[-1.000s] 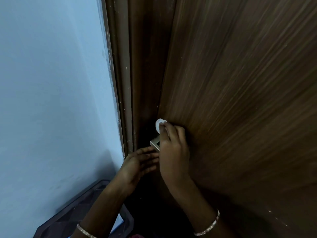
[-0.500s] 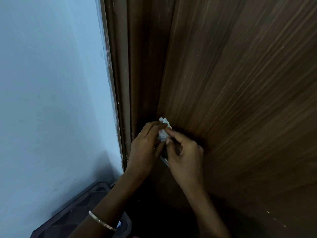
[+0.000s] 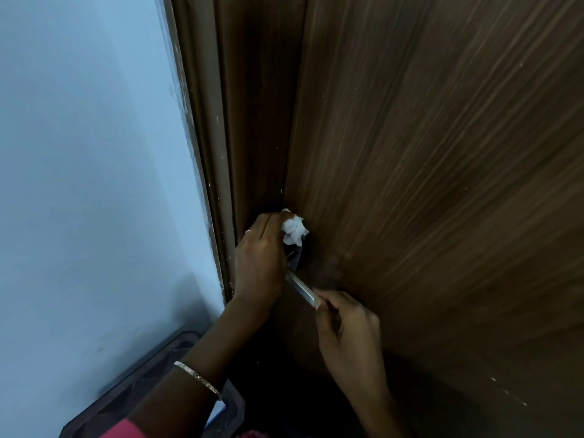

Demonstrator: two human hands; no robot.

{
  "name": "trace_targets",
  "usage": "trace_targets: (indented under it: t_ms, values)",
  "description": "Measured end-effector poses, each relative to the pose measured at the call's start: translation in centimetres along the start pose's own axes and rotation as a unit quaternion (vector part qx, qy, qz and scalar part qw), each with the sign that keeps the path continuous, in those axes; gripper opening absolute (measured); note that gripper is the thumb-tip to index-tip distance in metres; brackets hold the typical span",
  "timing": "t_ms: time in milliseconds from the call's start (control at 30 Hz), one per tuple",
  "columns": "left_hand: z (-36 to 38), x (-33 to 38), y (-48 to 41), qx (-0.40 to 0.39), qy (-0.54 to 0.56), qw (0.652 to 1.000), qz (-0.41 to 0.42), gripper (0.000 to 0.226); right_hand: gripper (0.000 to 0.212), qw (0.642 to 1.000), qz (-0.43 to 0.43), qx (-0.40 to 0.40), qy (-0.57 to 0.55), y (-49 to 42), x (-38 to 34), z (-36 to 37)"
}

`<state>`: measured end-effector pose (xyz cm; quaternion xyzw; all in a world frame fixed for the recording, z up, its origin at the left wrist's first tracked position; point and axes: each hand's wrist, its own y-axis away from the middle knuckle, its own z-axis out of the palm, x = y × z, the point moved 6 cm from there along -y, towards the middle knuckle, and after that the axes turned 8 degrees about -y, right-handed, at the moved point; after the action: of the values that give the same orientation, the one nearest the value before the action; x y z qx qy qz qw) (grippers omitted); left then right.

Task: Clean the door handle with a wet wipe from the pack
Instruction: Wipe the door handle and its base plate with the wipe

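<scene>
Door handle [image 3: 301, 287] is seen as a metal lever on the wooden door [image 3: 442, 184], beside the frame [image 3: 221, 153], long axis running down-right from its hidden base to its free end. Crumpled wet wipe [image 3: 294, 229] is pinched in the closed left hand [image 3: 260, 257] at the base end, so the uncleaned lever lies below-right of those fingers. Right hand [image 3: 347, 327] is curled, fingertips touching the lever's free end; a full grip cannot be confirmed. Left hand is nearer the base; wiping likely proceeds along the axis.
</scene>
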<state>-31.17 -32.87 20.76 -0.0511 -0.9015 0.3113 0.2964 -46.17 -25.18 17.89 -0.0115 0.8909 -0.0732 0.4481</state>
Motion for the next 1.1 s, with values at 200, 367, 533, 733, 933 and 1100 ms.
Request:
trace_targets:
  t_ms: [200,367,533,733,933,1100]
  values:
    - [0.4,-0.6,0.2,-0.032,-0.026,0.996,-0.074,0.032,0.029,1.0,0.002,0.006,0.001,0.5,0.3,0.2]
    - [1.1,-2.4,1.2,-0.089,-0.052,0.987,-0.121,0.019,0.033,0.999,-0.002,0.007,0.032,0.7,-0.1,0.6]
    - [0.6,-2.0,0.6,-0.091,-0.057,0.987,-0.119,0.018,0.03,0.999,-0.012,0.02,0.045,0.7,-0.6,0.6]
    - [-0.1,-0.2,2.2,-0.068,-0.087,0.989,-0.1,0.027,0.03,0.999,-0.006,0.013,0.031,0.8,-0.4,1.0]
    - [0.5,-1.9,1.8,-0.086,-0.031,0.983,-0.158,0.017,0.037,1.0,-0.01,0.02,-0.003,1.0,-0.2,0.9]
    - [1.9,-3.8,1.1,-0.127,0.029,0.956,-0.261,0.026,0.04,0.999,-0.02,0.027,0.006,1.1,-0.2,1.0]
